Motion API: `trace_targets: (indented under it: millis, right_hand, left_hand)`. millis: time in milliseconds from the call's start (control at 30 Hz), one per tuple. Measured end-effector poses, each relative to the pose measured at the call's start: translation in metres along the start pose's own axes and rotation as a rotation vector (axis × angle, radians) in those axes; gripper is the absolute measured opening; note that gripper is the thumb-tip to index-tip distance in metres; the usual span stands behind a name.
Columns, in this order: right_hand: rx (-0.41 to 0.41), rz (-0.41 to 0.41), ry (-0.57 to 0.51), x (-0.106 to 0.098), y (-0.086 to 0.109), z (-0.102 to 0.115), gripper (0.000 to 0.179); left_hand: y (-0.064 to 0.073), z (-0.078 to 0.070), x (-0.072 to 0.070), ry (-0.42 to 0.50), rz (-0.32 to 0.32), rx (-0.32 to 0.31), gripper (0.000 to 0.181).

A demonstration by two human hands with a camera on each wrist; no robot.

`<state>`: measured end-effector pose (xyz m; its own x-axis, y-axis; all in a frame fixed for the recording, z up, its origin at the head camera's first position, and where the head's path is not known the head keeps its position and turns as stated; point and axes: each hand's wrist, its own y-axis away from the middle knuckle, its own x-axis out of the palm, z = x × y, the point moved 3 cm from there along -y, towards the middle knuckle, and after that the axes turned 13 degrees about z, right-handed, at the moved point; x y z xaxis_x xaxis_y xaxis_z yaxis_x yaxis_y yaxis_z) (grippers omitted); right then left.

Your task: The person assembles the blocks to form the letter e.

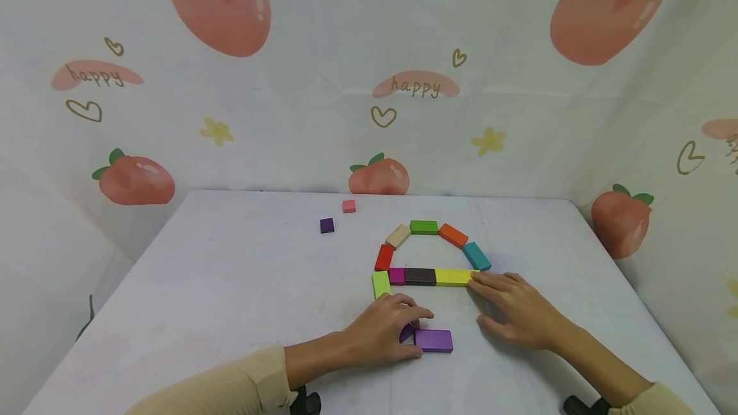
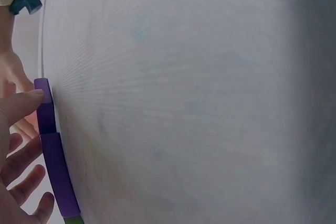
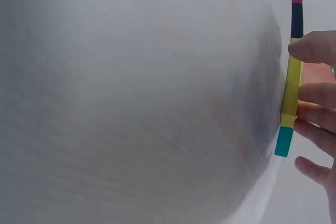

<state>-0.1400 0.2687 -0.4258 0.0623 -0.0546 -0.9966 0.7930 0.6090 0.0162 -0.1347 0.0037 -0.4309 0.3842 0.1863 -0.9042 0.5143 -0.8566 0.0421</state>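
My left hand (image 1: 383, 332) curls over two purple blocks near the table's front. Its thumb and index finger pinch the right-hand purple block (image 1: 434, 341) around its left end. The other purple block (image 2: 60, 174) lies mostly under the hand in the head view. My right hand (image 1: 516, 309) reaches in from the right, with fingertips touching the right end of a yellow block (image 1: 453, 277) and the thumb held apart. Left of the yellow block, a black block (image 1: 419, 276) and a magenta block (image 1: 396, 276) continue the row. A lime block (image 1: 381, 284) stands at the row's left end.
Above the row, red (image 1: 384, 257), beige (image 1: 398, 236), green (image 1: 423, 227), orange (image 1: 453, 235) and teal (image 1: 476, 256) blocks form an arch. A dark purple block (image 1: 327, 225) and a pink block (image 1: 348, 206) lie farther back. A printed cloth (image 1: 300, 114) hangs behind the table.
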Motion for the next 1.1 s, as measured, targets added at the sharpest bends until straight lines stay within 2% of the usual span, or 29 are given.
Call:
trace_targets:
  millis: [333, 500, 633, 867, 967, 1100]
  right_hand:
    - [0.006, 0.014, -0.052, -0.004, -0.005, -0.005, 0.049]
    - [-0.024, -0.061, -0.063, -0.001, -0.003, -0.010, 0.054]
    - [-0.066, -0.112, -0.048, 0.001, -0.002, -0.016, 0.058]
    - [-0.067, -0.097, -0.072, 0.002, 0.000, -0.026, 0.055]
    - [-0.047, -0.075, -0.086, 0.003, 0.000, -0.028, 0.054]
    - [-0.016, -0.037, -0.118, 0.004, 0.000, -0.029, 0.052]
  left_hand:
    - [0.001, 0.000, -0.002, 0.000, -0.002, 0.003, 0.053]
    - [0.002, 0.000, -0.004, 0.010, -0.021, 0.019, 0.053]
    - [0.004, 0.005, -0.011, 0.029, -0.087, 0.009, 0.050]
    - [0.005, 0.034, -0.033, 0.115, -0.277, -0.114, 0.037]
    - [0.005, 0.051, -0.047, 0.113, -0.343, -0.173, 0.038]
    - [0.008, 0.079, -0.066, 0.058, -0.419, -0.243, 0.039]
